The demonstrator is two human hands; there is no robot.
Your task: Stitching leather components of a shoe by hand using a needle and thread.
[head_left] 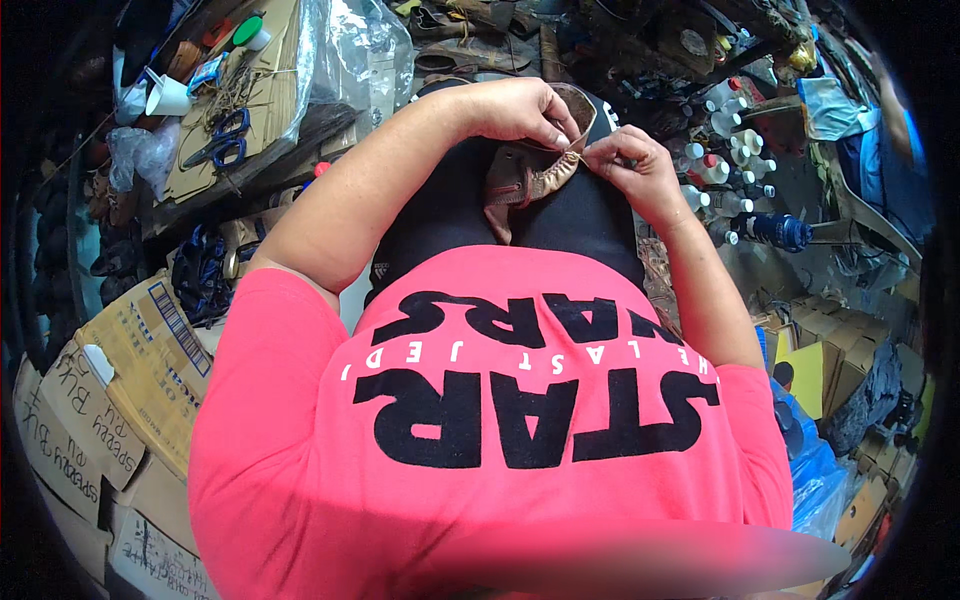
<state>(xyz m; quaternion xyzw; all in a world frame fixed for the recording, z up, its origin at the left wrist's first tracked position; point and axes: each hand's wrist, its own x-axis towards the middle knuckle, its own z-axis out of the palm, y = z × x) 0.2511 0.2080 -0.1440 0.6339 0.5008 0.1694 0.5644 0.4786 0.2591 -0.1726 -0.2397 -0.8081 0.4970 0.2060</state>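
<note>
We hold a brown leather shoe with a pale, gathered edge [510,188] above our lap in black cloth trousers [425,205], between our 2 bare hands. Our left hand [515,108] pinches its upper rim between thumb and fingers. Our right hand [645,172] has thumb and forefinger pressed together just beside the gathers; we cannot tell what lies between them. To our left, blue-handled metal scissors [231,152] rest on flat brown cardboard sheets [280,80]; to our right stand white plastic bottles [727,203].
</note>
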